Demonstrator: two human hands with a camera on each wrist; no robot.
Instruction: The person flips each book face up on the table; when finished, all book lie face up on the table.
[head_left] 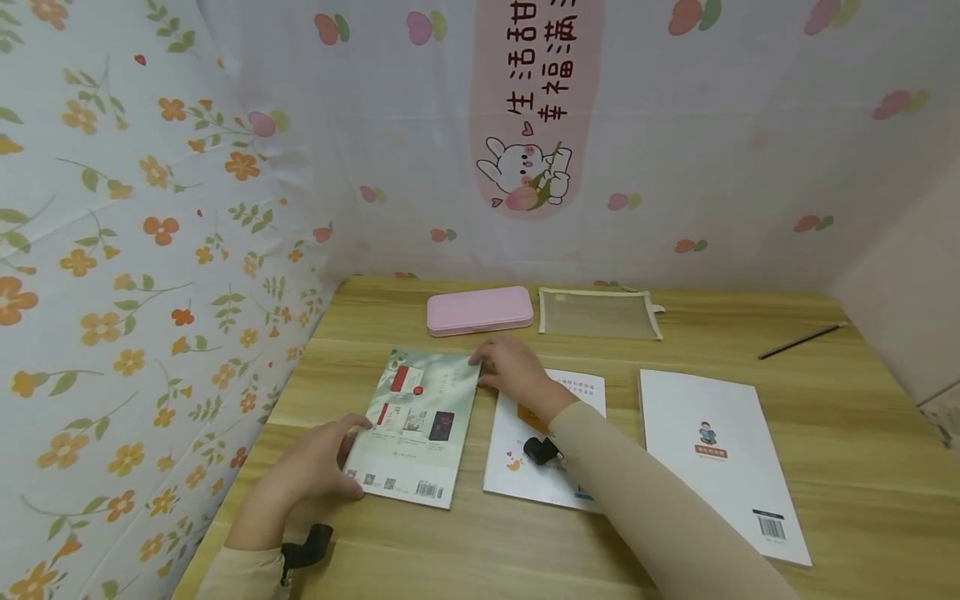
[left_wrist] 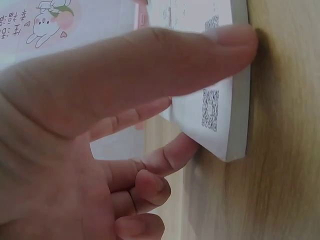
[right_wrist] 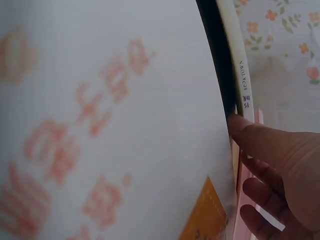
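A pale green book (head_left: 420, 383) lies at the left of the table, its back cover with barcode and QR codes facing up. My left hand (head_left: 318, 458) grips its lower left corner; in the left wrist view the thumb (left_wrist: 200, 52) crosses over the QR codes and a finger touches the edge below. At the upper right corner, my right hand (head_left: 517, 371) pinches the same book, with the thumb (right_wrist: 260, 137) beside the spine (right_wrist: 242, 65) in the right wrist view. The right forearm passes over a white book (head_left: 510, 450) with orange and blue print, hiding part of it.
Another white book (head_left: 705, 408) lies face down on the right. Along the back are a pink pencil case (head_left: 480, 310) and a mesh zip pouch (head_left: 596, 315). A thin dark pencil (head_left: 801, 341) lies at the far right. Patterned cloth (head_left: 405, 167) hangs behind and to the left.
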